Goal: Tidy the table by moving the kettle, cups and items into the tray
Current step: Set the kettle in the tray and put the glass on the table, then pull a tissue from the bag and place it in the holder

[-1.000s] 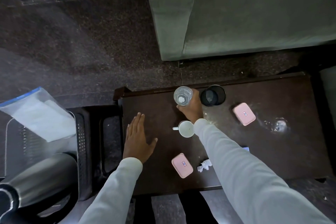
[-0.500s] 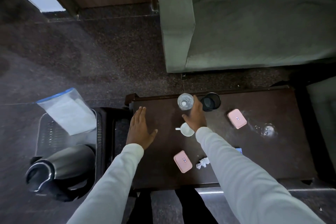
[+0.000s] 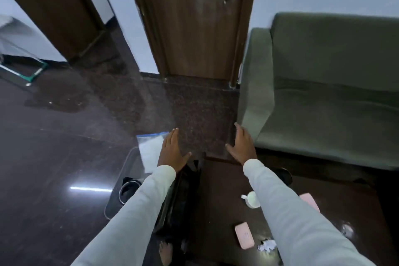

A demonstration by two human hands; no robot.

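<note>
So the view had been tipped way up compared with a moment earlier, when the table [image 3: 216, 201] was looked at from straight above; now the door [image 3: 194, 19] and the green sofa [image 3: 323, 93] were taken in too. The right hand [image 3: 243, 147], which had been reaching in between the clear glass and the dark cup at the far edge, was pulled off them and lifted empty, so nothing got moved, and the glass couldn't be made out anymore. Only a bit of the dark cup [image 3: 285, 174] was seen behind the right sleeve. Both hands were held out flat, palms down, fingers straight and loosely together, thumbs stuck out, nothing pinched. The left hand [image 3: 172, 153] was raised off the table's left edge, over the zip bag [image 3: 151, 151]. The kettle [image 3: 128, 188] was already sat in the tray [image 3: 121, 176] on the floor to the left. The white cup [image 3: 251, 198], two pink cases [image 3: 244, 235] and crumpled wrapper [image 3: 266, 245] were left on the table, so probably plenty remained.
</note>
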